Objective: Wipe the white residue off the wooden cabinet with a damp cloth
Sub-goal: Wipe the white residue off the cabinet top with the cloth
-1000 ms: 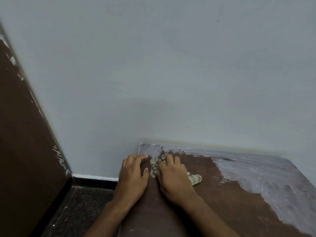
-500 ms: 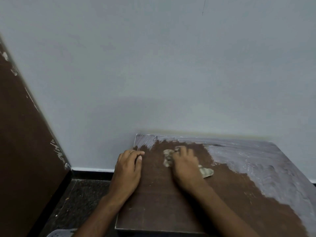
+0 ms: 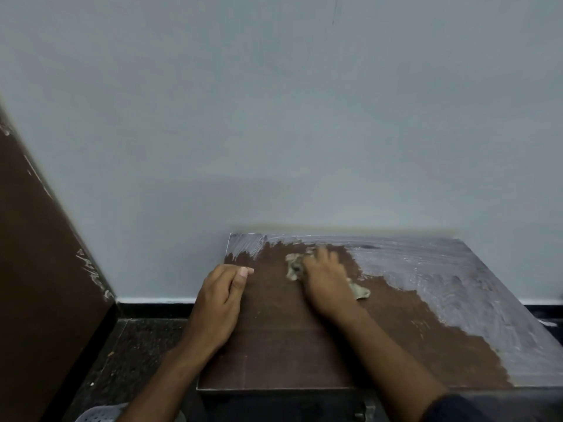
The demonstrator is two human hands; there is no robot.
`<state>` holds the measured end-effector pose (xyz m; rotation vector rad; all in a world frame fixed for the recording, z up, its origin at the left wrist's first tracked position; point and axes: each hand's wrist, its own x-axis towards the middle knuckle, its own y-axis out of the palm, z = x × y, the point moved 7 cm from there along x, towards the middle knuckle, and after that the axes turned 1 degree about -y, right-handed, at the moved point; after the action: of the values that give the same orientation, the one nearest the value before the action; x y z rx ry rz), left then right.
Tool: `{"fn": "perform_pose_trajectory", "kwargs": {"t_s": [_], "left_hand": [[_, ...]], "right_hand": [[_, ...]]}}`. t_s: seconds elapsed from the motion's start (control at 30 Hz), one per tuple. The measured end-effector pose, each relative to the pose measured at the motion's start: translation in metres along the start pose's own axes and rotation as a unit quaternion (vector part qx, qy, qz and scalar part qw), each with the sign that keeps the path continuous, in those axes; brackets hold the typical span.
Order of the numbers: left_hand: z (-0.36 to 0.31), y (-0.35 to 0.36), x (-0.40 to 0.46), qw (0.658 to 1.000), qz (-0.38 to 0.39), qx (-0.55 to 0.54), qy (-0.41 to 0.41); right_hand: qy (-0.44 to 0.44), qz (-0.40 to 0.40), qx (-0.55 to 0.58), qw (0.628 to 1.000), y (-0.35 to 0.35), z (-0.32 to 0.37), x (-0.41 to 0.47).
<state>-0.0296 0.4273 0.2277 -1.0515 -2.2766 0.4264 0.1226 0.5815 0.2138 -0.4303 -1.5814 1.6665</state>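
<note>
Within the last second the right hand [image 3: 327, 284] had slid the cloth [image 3: 294, 266] from beside the left hand toward three o'clock, nearer the residue [image 3: 451, 287], so the cleared brown patch on the cabinet [image 3: 274, 339] seemed to be widening and the far-left corner still wanted a pass. Its grip looked flat, fingers pressing the cloth down, ends poking out at nine and four o'clock. The left hand [image 3: 221, 303] rested loosely curled at the cabinet's nine o'clock edge, holding nothing. I counted two hands, one cloth, one cabinet.
</note>
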Motion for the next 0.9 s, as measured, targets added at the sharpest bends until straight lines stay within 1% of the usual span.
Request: {"fn": "perform_pose_trajectory", "kwargs": {"t_s": [0.07, 0.13, 0.2, 0.27, 0.33, 0.37, 0.43, 0.53, 0.57, 0.63, 0.7, 0.73, 0.83, 0.87, 0.9], "left_hand": [[-0.002, 0.005, -0.001, 1.000, 0.012, 0.008, 0.001], [-0.007, 0.009, 0.000, 1.000, 0.013, 0.015, 0.006], [-0.010, 0.011, 0.002, 1.000, 0.000, 0.018, 0.011], [-0.015, 0.016, 0.002, 1.000, -0.007, 0.008, 0.018], [-0.018, 0.022, 0.001, 1.000, 0.011, 0.013, 0.023], [-0.018, 0.024, 0.000, 0.999, 0.021, 0.024, 0.024], [-0.014, 0.021, -0.003, 0.998, 0.028, 0.053, 0.026], [-0.009, 0.007, -0.010, 0.997, 0.022, 0.077, 0.012], [-0.006, 0.001, -0.013, 0.997, 0.011, 0.075, -0.002], [0.001, -0.013, -0.019, 0.997, -0.025, 0.062, -0.037], [0.009, -0.023, -0.025, 0.995, -0.060, 0.047, -0.066], [0.012, -0.027, -0.027, 0.994, -0.073, 0.043, -0.075], [0.018, -0.035, -0.031, 0.990, -0.099, 0.031, -0.097], [0.019, -0.039, -0.032, 0.989, -0.105, 0.028, -0.102], [0.019, -0.042, -0.032, 0.988, -0.110, 0.029, -0.103]], "right_hand": [[0.056, 0.001, -0.023, 0.998, -0.004, -0.021, 0.006], [0.054, -0.015, -0.019, 0.998, -0.007, -0.007, -0.002], [-0.002, -0.019, 0.005, 1.000, -0.003, 0.034, -0.026], [-0.086, -0.014, 0.023, 0.996, 0.002, 0.077, -0.062], [-0.150, -0.017, 0.040, 0.988, 0.000, 0.097, -0.088], [-0.162, -0.019, 0.048, 0.985, -0.002, 0.095, -0.090], [-0.140, -0.018, 0.049, 0.989, -0.008, 0.074, -0.078], [-0.028, -0.026, 0.020, 0.999, -0.017, 0.025, -0.047], [0.001, -0.018, 0.006, 1.000, -0.017, 0.016, -0.039], [0.015, -0.007, -0.014, 1.000, -0.015, 0.021, -0.035], [-0.016, -0.021, 0.006, 1.000, -0.010, 0.052, -0.044], [-0.049, -0.025, 0.016, 0.998, -0.006, 0.077, -0.054], [-0.184, -0.012, 0.055, 0.981, 0.007, 0.156, -0.089], [-0.211, -0.006, 0.056, 0.976, 0.009, 0.168, -0.094], [-0.220, -0.003, 0.056, 0.974, 0.010, 0.170, -0.091]]}}
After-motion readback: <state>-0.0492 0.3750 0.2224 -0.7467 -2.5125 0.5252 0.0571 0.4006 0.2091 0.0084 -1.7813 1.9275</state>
